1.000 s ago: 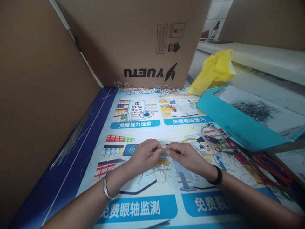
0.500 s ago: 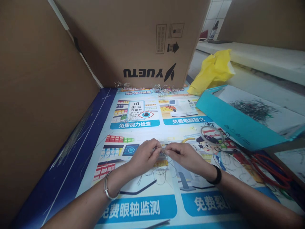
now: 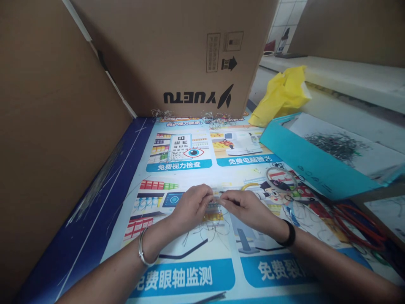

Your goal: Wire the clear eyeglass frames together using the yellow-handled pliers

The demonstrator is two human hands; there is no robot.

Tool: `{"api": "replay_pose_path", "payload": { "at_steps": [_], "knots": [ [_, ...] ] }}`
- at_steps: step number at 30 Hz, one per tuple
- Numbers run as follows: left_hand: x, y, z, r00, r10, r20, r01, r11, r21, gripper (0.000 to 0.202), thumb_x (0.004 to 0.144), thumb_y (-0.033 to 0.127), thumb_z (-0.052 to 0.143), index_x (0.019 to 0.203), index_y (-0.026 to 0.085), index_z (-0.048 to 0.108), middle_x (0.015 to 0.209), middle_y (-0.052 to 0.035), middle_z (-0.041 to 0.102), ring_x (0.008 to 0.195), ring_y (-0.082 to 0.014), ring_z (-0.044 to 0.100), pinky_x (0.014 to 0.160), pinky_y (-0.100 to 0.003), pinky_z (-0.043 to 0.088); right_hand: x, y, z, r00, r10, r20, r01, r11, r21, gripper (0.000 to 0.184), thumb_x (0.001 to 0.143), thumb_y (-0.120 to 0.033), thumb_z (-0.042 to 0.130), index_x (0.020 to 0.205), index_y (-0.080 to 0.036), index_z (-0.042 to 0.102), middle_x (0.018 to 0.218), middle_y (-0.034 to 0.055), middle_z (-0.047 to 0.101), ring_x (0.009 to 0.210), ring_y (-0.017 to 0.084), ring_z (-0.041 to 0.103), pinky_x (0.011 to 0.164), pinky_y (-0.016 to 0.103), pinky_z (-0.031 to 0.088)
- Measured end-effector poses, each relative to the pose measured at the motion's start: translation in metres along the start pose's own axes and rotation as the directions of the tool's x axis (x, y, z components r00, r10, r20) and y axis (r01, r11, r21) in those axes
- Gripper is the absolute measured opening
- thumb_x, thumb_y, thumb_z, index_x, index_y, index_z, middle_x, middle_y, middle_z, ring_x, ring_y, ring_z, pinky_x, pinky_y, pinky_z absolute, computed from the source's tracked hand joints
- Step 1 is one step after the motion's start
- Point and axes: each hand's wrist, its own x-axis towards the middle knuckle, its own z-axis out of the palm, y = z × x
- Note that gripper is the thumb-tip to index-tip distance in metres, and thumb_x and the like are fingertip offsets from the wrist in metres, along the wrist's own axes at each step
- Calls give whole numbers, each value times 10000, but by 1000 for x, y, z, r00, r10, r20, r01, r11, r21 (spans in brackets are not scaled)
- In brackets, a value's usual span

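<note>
My left hand (image 3: 193,205) and my right hand (image 3: 242,207) meet over the middle of the printed poster, fingertips close together. Both are closed in a pinch. Between them runs a thin wire (image 3: 216,199), gripped by the fingers of each hand; its ends are too fine to trace. Below the fingers lies a loose tangle of thin wires (image 3: 212,226) on the poster. A silver bangle is on the left wrist, a black band on the right.
A turquoise box (image 3: 311,162) at right holds a heap of short wires (image 3: 338,147). Red-handled pliers or scissors (image 3: 360,228) lie nearer. Straight wires (image 3: 95,185) rest at left. Cardboard walls (image 3: 177,55) stand behind and left; a yellow bag (image 3: 281,95) sits beyond the box.
The fingertips have shifted slightly, with the left fingers rolling a little and a small gap showing between the hands. The loose wires beneath have moved slightly.
</note>
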Motion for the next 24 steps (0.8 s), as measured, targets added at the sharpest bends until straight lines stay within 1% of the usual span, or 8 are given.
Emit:
{"api": "replay_pose_path", "payload": {
  "at_steps": [6, 9, 11, 13, 16, 19, 21, 24],
  "knots": [
    [0, 3, -2, 1000, -14, 4, 14, 1000, 20, 149, 898, 185, 381, 801, 188, 494, 761, -21, 587, 701, -151, 532, 642, -267, 417, -11, 9, -21, 997, -47, -60, 31, 969, -243, 155, 870, -283, 484, 843, -201, 612, 769, 22, 620, 713, 158, 559, 638, 263, 406],
    [0, 2, -2, 1000, -7, 16, 7, 1000, 7, 144, 902, 187, 377, 824, 189, 498, 787, -21, 596, 727, -152, 541, 659, -268, 416, -24, 22, -33, 982, -138, -129, 71, 901, -427, 174, 837, -298, 533, 937, -181, 614, 910, 95, 625, 895, 240, 557, 764, 358, 432],
    [0, 2, -1, 1000, -12, 27, 12, 1000, -5, 133, 903, 192, 384, 835, 192, 499, 794, -16, 598, 732, -148, 544, 661, -263, 414, -33, 27, -35, 973, -171, -152, 86, 890, -448, 201, 837, -310, 538, 973, -178, 606, 976, 114, 620, 948, 259, 550, 804, 393, 432],
    [0, 1, -1, 999, -40, 36, 40, 999, -11, 127, 900, 194, 394, 824, 194, 496, 776, -8, 592, 714, -144, 541, 649, -257, 409, -40, 25, -30, 976, -147, -158, 77, 922, -380, 224, 855, -329, 520, 1004, -175, 585, 1001, 114, 616, 945, 243, 560, 797, 376, 443],
    [-1, 1, 0, 996, -81, 31, 82, 996, -25, 137, 903, 207, 385, 813, 194, 488, 761, -3, 582, 702, -142, 533, 642, -256, 405, -40, 9, -13, 988, -10, -153, -27, 971, -239, 344, 844, -363, 529, 1137, -183, 520, 930, 89, 613, 732, 183, 579, 670, 326, 465],
    [-2, 1, 1, 996, -87, 26, 88, 995, -49, 133, 911, 219, 374, 838, 195, 483, 769, 1, 579, 706, -138, 532, 647, -253, 404, -29, -7, 4, 991, 69, -118, -78, 994, -72, 481, 790, -357, 586, 1225, -207, 446, 1035, 91, 582, 663, 147, 570, 640, 311, 465],
    [-2, 0, 2, 996, -83, 23, 85, 995, -54, 120, 911, 221, 379, 851, 196, 481, 767, 6, 576, 694, -131, 529, 637, -246, 398, -21, -13, 12, 990, 125, -69, -121, 991, 47, 428, 783, -335, 583, 1175, -213, 460, 1023, 66, 582, 633, 128, 562, 596, 282, 451],
    [-3, -1, 4, 997, -80, 2, 80, 995, -54, 106, 909, 222, 391, 857, 195, 479, 761, 12, 572, 680, -122, 524, 625, -237, 393, -12, -14, 19, 986, 168, -24, -162, 975, 152, 278, 784, -259, 555, 1050, -214, 486, 813, -6, 587, 600, 116, 536, 549, 242, 407]
  ]
}}
